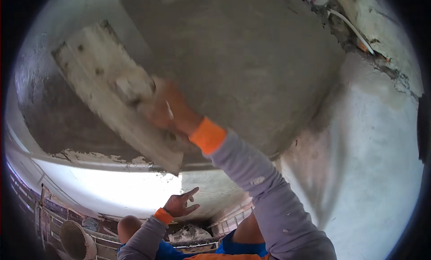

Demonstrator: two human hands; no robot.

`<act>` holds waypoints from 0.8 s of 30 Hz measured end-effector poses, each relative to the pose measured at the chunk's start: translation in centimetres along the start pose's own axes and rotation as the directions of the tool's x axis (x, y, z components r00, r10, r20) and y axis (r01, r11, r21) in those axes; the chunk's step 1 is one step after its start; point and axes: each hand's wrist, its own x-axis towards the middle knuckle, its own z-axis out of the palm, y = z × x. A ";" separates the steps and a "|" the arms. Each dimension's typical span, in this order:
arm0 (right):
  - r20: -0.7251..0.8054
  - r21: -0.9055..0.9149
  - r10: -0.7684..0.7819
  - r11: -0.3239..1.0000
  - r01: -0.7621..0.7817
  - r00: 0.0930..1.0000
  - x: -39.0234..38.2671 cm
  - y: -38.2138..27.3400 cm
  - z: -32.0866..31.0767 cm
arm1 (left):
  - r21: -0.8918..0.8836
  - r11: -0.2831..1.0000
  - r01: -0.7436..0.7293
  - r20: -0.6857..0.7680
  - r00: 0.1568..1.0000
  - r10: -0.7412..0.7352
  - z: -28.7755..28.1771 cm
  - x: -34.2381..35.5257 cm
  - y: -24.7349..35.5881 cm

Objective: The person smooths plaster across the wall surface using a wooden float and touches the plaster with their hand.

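Note:
My right hand (165, 106) is wrapped round the handle of a long, mortar-smeared plastering float (96, 66). The float lies slantwise against the grey wet plaster (247, 66), its lower corner reaching the plaster's ragged bottom edge. Slight blur shows on that hand, and the handle is partly hidden by it. Lower down, my left hand (180, 205) is held in front of the pale strip of wall, with index finger and thumb stretched apart, other fingers partly bent, and nothing in it.
At the lower left are a round bucket (77, 239) and metal rails (44, 210). A whitish wall (372, 147) meets the plaster on the right. Above it, a white cable (352, 28) sticks out of broken masonry. A pale lump (191, 233) lies below my left hand.

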 end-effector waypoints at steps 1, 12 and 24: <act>0.023 0.016 0.059 0.998 -0.059 0.998 -2.4 -0.4 -0.7 | -0.031 0.999 0.010 -0.055 0.998 -0.012 -0.3 -0.4 0.3; -0.233 -0.433 0.090 0.882 -0.186 0.968 -28.5 8.5 -16.6 | 0.202 0.968 0.151 -0.592 0.806 -0.003 -1.7 2.8 -2.9; -0.750 -0.410 0.376 0.381 -0.829 0.544 -35.3 24.4 -31.2 | 0.301 0.951 0.072 -0.470 0.879 0.083 3.0 3.1 0.6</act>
